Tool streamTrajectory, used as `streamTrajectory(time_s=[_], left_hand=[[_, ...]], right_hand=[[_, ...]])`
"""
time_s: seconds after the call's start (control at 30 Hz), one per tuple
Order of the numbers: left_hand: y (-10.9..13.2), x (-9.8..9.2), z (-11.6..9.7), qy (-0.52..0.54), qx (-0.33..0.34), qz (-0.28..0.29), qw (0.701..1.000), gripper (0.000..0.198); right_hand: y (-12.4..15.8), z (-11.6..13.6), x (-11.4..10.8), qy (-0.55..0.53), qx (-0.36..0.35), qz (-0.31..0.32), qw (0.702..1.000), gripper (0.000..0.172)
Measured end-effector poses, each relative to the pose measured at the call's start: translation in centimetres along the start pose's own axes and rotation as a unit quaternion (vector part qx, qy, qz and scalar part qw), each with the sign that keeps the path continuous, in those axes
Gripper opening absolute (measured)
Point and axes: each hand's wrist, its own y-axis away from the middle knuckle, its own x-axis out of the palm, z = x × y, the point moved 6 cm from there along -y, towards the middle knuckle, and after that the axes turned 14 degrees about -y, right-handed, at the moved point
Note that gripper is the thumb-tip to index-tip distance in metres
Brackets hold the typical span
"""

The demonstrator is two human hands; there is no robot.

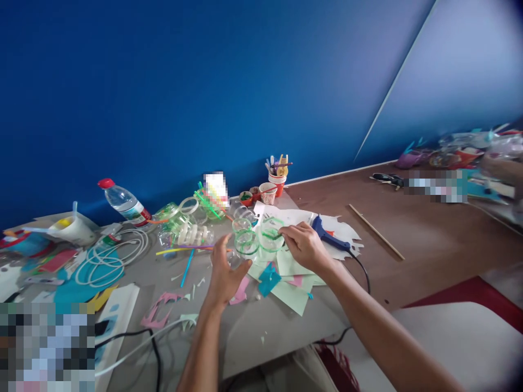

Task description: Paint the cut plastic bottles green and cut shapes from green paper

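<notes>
Several clear plastic rings with green-painted rims (247, 243) sit together in front of me, on and beside white paper. My left hand (227, 269) is just left of them, with thumb and fingers apart and nothing seen in it. At the right ring (271, 246), the fingers of my right hand (304, 246) are pinched on a thin green-tipped stick (277, 236). Most of the stick is hidden by the fingers, so its exact kind is unclear. A blue glue gun (330, 237) lies on the paper (347, 224) just beyond my right hand.
Cut plastic bottle pieces (195, 234), a red-capped bottle (126, 202) and a coiled white cable (116, 258) lie left. Paper cups (268, 193) stand by the blue wall. Paper scraps (292, 291) cover the near table. A wooden stick (376, 231) lies right, before another person's hand (504, 169).
</notes>
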Motion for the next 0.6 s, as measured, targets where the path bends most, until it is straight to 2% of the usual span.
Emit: streamTrajectory(time_s=[0.13,0.37,0.6], left_hand=[[-0.3,0.2,-0.9,0.017,0.037,0.010,0.999,0.063],[-0.4,0.6,-0.5,0.070,0.007,0.008,0.997,0.066],[-0.4,1.0,-0.2,0.032,0.030,0.012,0.999,0.073]], right_hand=[[0.4,-0.4,0.2,0.005,0.008,0.004,1.000,0.029],[1.0,-0.8,0.4,-0.001,0.010,0.014,1.000,0.029],[1.2,-1.0,0.9,-0.007,0.021,0.034,0.999,0.029]])
